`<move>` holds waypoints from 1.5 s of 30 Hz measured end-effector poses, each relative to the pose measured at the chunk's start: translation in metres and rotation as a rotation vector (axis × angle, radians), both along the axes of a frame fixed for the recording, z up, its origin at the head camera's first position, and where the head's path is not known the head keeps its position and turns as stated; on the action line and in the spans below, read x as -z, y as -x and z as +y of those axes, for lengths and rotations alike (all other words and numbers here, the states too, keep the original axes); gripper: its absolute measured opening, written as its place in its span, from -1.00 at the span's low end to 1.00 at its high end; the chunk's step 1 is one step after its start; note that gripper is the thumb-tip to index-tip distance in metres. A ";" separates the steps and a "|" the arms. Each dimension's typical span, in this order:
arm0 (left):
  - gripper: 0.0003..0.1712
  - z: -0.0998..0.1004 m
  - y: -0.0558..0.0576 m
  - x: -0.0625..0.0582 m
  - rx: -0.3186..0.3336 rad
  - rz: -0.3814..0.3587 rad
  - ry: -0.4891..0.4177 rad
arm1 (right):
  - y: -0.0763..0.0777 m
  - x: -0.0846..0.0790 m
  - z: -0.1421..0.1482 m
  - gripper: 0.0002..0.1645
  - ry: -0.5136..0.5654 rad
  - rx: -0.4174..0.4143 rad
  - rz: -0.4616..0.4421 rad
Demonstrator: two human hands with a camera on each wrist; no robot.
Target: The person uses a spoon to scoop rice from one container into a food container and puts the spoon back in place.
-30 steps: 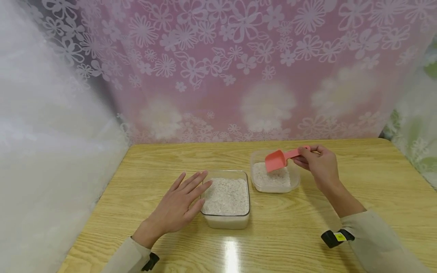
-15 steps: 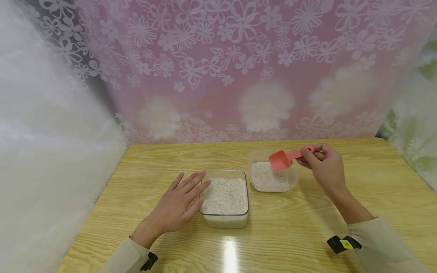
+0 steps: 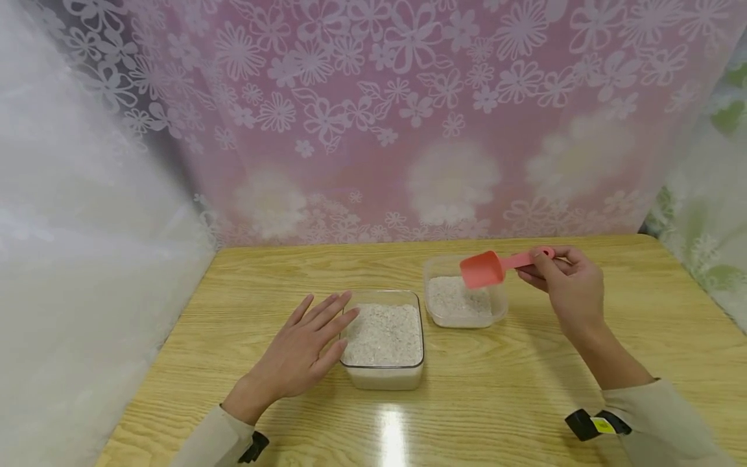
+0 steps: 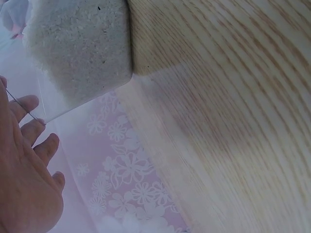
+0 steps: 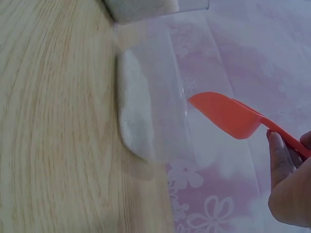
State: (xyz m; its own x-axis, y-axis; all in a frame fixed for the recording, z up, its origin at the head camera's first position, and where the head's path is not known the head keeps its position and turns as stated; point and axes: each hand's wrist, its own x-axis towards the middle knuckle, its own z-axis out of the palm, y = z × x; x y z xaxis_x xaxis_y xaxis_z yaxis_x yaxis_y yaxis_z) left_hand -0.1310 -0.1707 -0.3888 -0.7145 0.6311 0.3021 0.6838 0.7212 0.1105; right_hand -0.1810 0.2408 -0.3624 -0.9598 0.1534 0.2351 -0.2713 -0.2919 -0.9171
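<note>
My right hand pinches the handle of a pinkish-red scoop above a clear plastic tub. No rice shows in the part of the scoop's bowl that faces the head view. White rice lies inside that tub. To its left stands a larger clear container, filled higher with rice. My left hand rests with spread, straight fingers on this container's left rim. In the left wrist view the fingertips meet the rim, and single rice grains show through the wall.
Both containers stand on a wood-grain table. A pink flowered sheet hangs behind the table's far edge. Whitish sheeting hangs on the left, and a green-leaf patterned sheet on the right.
My right hand has moved right with the scoop, and the scoop's bowl has turned and stands a little higher over the tub. The left hand stays on the container's rim.
</note>
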 end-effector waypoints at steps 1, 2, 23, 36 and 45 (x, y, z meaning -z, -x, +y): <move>-0.43 0.000 0.000 0.000 0.000 -0.001 0.000 | -0.001 -0.002 0.000 -0.70 0.015 0.001 -0.003; -0.43 0.000 0.000 0.000 0.001 -0.001 0.002 | -0.003 -0.003 0.000 -0.71 0.029 0.003 -0.008; -0.44 0.000 0.000 -0.001 -0.004 0.002 0.008 | -0.030 -0.029 -0.036 -0.90 0.441 -0.388 -0.023; -0.44 -0.001 0.000 -0.001 -0.008 0.007 0.009 | -0.039 -0.018 -0.070 -0.91 0.124 -0.444 -0.156; -0.43 -0.001 0.000 -0.001 -0.012 0.005 0.016 | -0.044 -0.015 -0.087 -0.76 -0.111 -0.346 -0.127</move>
State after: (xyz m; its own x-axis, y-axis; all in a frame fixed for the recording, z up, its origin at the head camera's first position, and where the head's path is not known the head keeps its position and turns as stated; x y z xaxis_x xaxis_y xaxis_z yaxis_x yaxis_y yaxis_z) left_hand -0.1309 -0.1714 -0.3877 -0.7206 0.6270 0.2960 0.6754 0.7312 0.0955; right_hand -0.1375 0.1534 -0.3478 -0.9729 -0.2044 0.1080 -0.0564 -0.2434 -0.9683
